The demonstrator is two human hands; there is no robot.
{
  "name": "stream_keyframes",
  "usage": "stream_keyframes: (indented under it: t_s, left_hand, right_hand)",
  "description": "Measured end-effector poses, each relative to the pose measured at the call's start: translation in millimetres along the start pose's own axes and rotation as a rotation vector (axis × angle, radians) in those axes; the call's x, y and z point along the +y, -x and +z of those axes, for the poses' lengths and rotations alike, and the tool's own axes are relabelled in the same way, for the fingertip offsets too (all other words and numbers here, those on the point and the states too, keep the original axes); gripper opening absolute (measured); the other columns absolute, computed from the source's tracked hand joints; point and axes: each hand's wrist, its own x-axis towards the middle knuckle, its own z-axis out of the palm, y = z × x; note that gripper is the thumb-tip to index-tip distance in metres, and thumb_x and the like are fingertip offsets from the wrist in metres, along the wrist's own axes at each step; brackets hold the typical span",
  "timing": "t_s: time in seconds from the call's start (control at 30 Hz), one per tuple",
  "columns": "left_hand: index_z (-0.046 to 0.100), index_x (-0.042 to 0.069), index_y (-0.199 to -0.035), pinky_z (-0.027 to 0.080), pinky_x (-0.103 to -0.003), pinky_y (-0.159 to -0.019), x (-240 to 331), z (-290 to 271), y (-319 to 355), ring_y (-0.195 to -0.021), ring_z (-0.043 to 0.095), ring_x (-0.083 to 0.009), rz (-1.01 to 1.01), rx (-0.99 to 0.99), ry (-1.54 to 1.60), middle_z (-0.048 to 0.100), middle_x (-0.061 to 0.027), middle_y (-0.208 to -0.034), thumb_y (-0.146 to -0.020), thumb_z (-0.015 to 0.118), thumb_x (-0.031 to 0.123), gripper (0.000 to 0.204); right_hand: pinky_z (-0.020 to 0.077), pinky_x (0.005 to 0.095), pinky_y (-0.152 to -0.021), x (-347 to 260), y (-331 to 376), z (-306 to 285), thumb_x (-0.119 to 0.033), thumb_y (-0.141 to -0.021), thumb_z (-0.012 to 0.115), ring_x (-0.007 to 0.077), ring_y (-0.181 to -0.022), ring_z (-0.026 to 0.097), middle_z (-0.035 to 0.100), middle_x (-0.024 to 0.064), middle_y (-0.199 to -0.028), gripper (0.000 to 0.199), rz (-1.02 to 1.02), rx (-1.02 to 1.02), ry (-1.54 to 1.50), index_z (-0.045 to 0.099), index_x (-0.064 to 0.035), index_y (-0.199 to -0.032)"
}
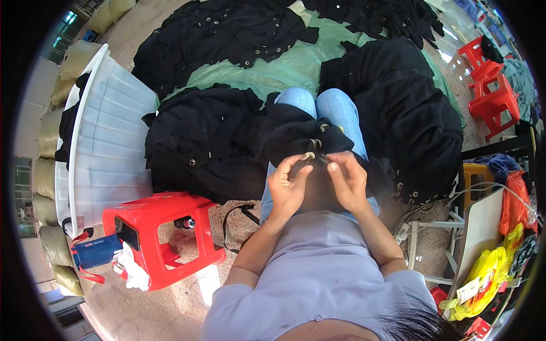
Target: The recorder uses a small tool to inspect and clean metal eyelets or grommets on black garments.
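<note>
I sit with a black garment [296, 136] spread over my lap and my blue-jeaned knees. My left hand [289, 183] pinches a small round metal button at the garment's edge between thumb and fingers. Right beside it, my right hand [347, 181] grips the same black fabric, fingers curled down onto the cloth. Other metal buttons [316, 142] show on the fabric just above my fingertips. What my right fingers hold besides cloth is hidden.
Piles of black garments [199, 142] lie left, right [409, 113] and ahead on a green sheet [284, 71]. A white ribbed tub [108, 136] stands at left, a red plastic stool [165, 233] near my left elbow, more red stools [489, 85] far right, yellow bags [489, 273] lower right.
</note>
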Motion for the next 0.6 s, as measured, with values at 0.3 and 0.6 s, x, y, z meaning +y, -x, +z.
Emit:
stream_keyframes:
  t_s: [0.3, 0.6]
  left_hand:
    - [0.067, -0.002, -0.105, 0.051, -0.022, -0.077, -2.4, 3.2, 1.6, -0.087, 0.064, -0.0074, 0.004, 0.007, 0.08, 0.072, -0.0058, -0.096, -0.085, 0.071, 0.0, 0.02]
    - [0.067, -0.003, -0.105, 0.051, -0.022, -0.078, 0.0, 3.6, 2.6, -0.088, 0.065, -0.008, -0.004, 0.003, 0.086, 0.072, -0.006, -0.097, -0.085, 0.071, 0.0, 0.02]
  right_hand:
    - [0.0518, 0.0278, -0.059, -11.1, -4.3, 3.6, -0.003, -0.081, 0.072, 0.0231, -0.065, 0.066, 0.065, 0.0126, -0.08, 0.014, -0.233, 0.009, 0.199, 0.065, 0.0021, -0.092]
    - [0.0511, 0.0279, -0.058, -9.1, -4.3, 6.5, -0.002, -0.079, 0.073, 0.0231, -0.064, 0.066, 0.065, 0.0116, -0.078, 0.015, -0.296, 0.043, 0.25, 0.066, 0.0013, -0.091]
